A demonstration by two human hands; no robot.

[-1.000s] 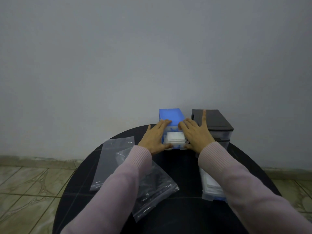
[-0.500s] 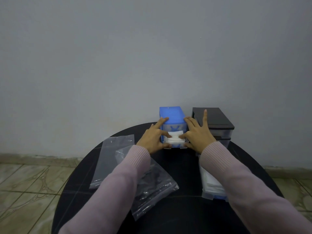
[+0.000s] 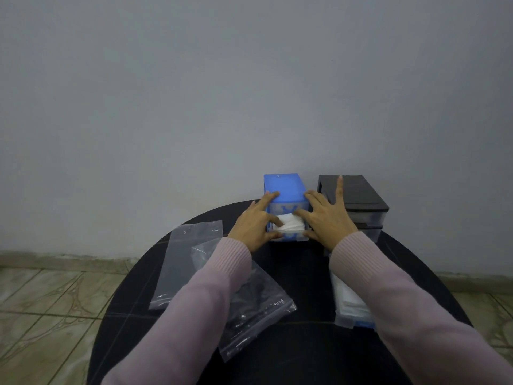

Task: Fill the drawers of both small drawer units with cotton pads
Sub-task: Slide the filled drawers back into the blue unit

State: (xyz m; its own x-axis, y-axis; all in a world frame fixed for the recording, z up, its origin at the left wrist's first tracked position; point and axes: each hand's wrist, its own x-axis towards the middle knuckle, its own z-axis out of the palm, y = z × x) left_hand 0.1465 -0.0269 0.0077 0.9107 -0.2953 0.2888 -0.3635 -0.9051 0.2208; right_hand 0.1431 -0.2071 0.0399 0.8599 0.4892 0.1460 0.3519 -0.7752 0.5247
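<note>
Fingers (image 3: 273, 196) of both hands, loosely spread, now press the white cotton pads (image 3: 288, 225) into the blue drawer unit's (image 3: 283, 187) half-open lower drawer at 12 o'clock on the table (image 3: 305, 273), the drawer having slid inward, so closing looks near.

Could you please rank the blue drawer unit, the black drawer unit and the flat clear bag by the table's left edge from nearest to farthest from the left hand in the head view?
From the left hand:
1. Blue drawer unit, touching its fingers, just right of it.
2. Flat clear bag, on the table to its left.
3. Black drawer unit, far right, beyond the right hand.
</note>
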